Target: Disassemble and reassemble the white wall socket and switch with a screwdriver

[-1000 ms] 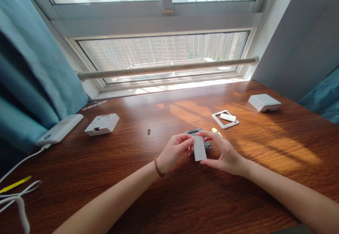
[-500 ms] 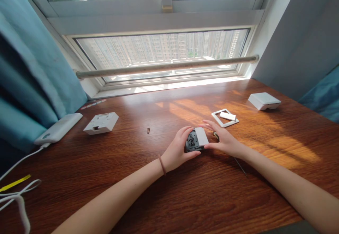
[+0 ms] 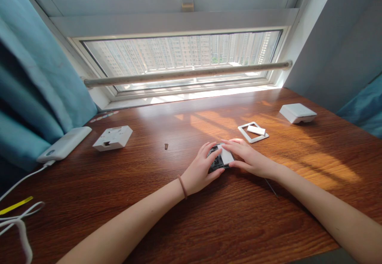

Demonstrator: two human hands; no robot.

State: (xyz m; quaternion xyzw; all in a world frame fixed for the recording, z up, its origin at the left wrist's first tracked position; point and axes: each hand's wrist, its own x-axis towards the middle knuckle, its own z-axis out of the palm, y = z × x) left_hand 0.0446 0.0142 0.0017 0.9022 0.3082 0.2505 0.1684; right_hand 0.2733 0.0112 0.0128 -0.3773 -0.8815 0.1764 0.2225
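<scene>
A wall switch module lies on the wooden table between my hands, with a dark grey body [image 3: 220, 163] and a white rocker [image 3: 227, 157] on its right half. My left hand [image 3: 203, 168] wraps around its left side, thumb at the near edge and a finger reaching over the top. From the right, my right hand [image 3: 246, 158] holds it, fingers on the rocker's far part and thumb at the near right corner. A thin metal shaft [image 3: 271, 188] sticks out from beneath my right wrist; its other end is hidden.
Beyond my right hand lies a white square frame [image 3: 253, 139] with a loose white rocker [image 3: 256, 130] across it. Two screws [image 3: 166, 146] lie left. White boxes stand at left [image 3: 112, 138] and far right [image 3: 297, 113]. A power bank [image 3: 64, 144] with a white cable is at the left edge.
Fingers of both hands have come over the top of the switch module, my right fingers shifting left onto the white rocker. The screwdriver handle seen by my right hand before is now covered.
</scene>
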